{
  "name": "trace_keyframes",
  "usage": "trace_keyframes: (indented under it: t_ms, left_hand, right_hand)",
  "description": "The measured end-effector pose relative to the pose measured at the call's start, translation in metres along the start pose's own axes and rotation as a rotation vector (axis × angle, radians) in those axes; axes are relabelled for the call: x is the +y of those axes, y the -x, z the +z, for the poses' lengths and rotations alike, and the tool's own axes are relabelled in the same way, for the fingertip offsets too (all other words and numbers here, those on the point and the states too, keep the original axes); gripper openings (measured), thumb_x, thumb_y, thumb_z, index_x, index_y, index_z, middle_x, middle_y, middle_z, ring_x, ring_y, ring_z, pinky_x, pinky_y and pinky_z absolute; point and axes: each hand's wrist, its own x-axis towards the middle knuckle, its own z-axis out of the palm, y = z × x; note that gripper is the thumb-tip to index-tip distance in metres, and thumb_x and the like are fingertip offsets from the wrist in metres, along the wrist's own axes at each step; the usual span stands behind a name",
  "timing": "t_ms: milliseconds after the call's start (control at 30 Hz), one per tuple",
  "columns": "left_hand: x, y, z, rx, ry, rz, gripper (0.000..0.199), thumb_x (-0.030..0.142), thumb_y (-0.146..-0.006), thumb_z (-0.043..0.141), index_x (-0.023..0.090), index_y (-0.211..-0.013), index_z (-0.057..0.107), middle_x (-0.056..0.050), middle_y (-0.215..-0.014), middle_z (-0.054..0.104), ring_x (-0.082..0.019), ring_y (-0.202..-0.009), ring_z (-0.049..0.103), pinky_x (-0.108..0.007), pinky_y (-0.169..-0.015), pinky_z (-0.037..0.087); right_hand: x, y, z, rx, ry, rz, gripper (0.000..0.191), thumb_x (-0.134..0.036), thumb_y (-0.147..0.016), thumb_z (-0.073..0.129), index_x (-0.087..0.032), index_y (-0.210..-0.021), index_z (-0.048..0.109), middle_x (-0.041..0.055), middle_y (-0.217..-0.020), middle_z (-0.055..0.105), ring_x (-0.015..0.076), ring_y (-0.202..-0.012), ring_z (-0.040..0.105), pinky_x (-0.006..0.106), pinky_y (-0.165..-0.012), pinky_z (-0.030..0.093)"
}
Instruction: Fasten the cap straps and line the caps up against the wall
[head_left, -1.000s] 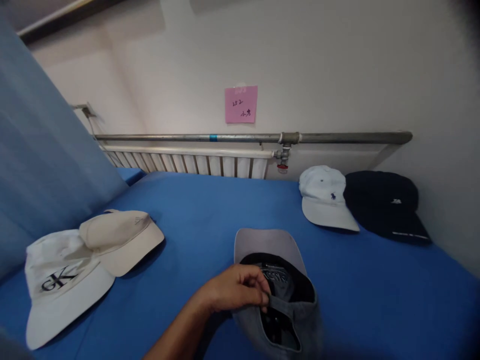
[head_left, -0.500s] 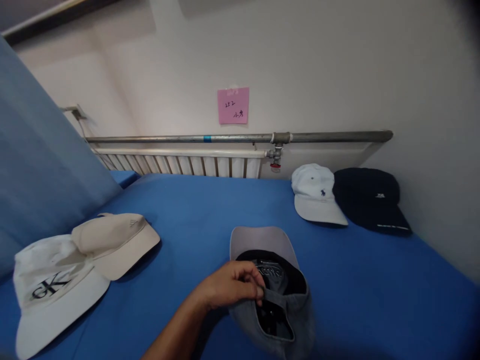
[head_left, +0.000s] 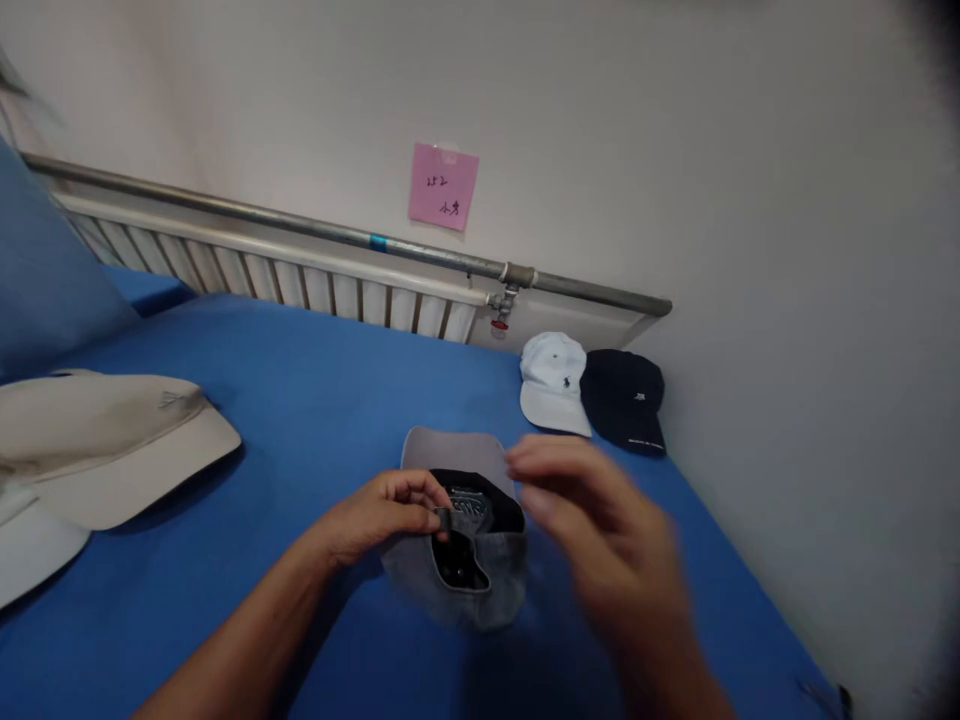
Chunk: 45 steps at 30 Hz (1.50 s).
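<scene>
A grey cap (head_left: 480,580) lies upside down on the blue surface (head_left: 315,380), its lighter brim pointing away from me and its dark inside showing. My left hand (head_left: 390,515) pinches the cap's back strap at the left of the opening. Just right of the cap, my right hand (head_left: 607,530) is raised and blurred by motion, with thumb and fingers apart and nothing between them. Its fingertips are near the brim's right edge; whether they touch it cannot be made out.
A white cap (head_left: 555,385) and a black cap (head_left: 622,400) sit at the back right by the wall. At the left are a beige cap (head_left: 120,450) and another white cap (head_left: 30,540). Behind runs a radiator (head_left: 330,290) under a metal pipe (head_left: 262,213).
My right hand has come into view at the right of the grey cap. My left hand still holds the strap. The view has tilted and shifted, cutting off part of the left caps.
</scene>
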Motion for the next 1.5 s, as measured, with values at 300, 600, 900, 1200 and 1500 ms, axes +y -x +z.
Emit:
trace_keyframes:
  t_ms: [300,600,900,1200,1500]
  left_hand:
    - [-0.001,0.0,0.0,-0.034,-0.096,-0.023,0.016,0.023,-0.072,0.072,0.016,-0.086,0.07,-0.002,-0.077,0.071,-0.013,-0.074,0.063,-0.027,-0.075,0.044]
    - [-0.003,0.001,0.006,-0.035,-0.334,-0.07,0.012,0.028,-0.08,0.063,0.017,-0.077,0.062,0.002,-0.065,0.057,-0.01,-0.061,0.049,-0.024,-0.059,0.035]
    - [0.002,0.003,0.004,-0.066,-0.254,-0.094,0.018,0.032,-0.079,0.069,0.016,-0.088,0.067,-0.002,-0.081,0.065,-0.014,-0.076,0.058,-0.027,-0.074,0.041]
    - [0.001,0.004,0.001,-0.033,-0.285,-0.108,0.02,0.034,-0.077,0.07,0.016,-0.08,0.063,0.003,-0.068,0.053,-0.009,-0.062,0.045,-0.023,-0.059,0.032]
    - [0.005,0.008,-0.005,-0.023,-0.269,-0.138,0.017,0.03,-0.079,0.067,0.02,-0.092,0.069,0.001,-0.077,0.062,-0.011,-0.066,0.051,-0.024,-0.063,0.037]
  right_hand:
    - [0.064,0.026,0.042,-0.314,-0.335,0.404,0.019,-0.022,-0.079,0.058,-0.022,-0.097,0.064,0.0027,-0.091,0.069,0.0179,-0.088,0.062,0.032,-0.079,0.046]
    - [0.058,0.03,0.051,-0.193,-0.433,0.39,0.008,-0.019,-0.073,0.059,-0.022,-0.08,0.059,-0.0042,-0.067,0.056,0.0114,-0.064,0.052,0.025,-0.063,0.042]
    - [0.063,0.027,0.05,-0.068,-0.545,0.507,0.009,-0.018,-0.067,0.055,-0.021,-0.074,0.06,-0.0048,-0.058,0.056,0.0107,-0.055,0.052,0.024,-0.057,0.041]
    - [0.056,0.027,0.051,-0.193,-0.496,0.583,0.008,-0.028,-0.073,0.062,-0.021,-0.076,0.061,-0.0072,-0.054,0.048,0.0068,-0.044,0.04,0.021,-0.043,0.031]
    - [0.063,0.027,0.05,-0.214,-0.653,0.635,0.013,-0.03,-0.073,0.062,-0.02,-0.067,0.056,-0.007,-0.053,0.048,0.006,-0.045,0.039,0.02,-0.045,0.034]
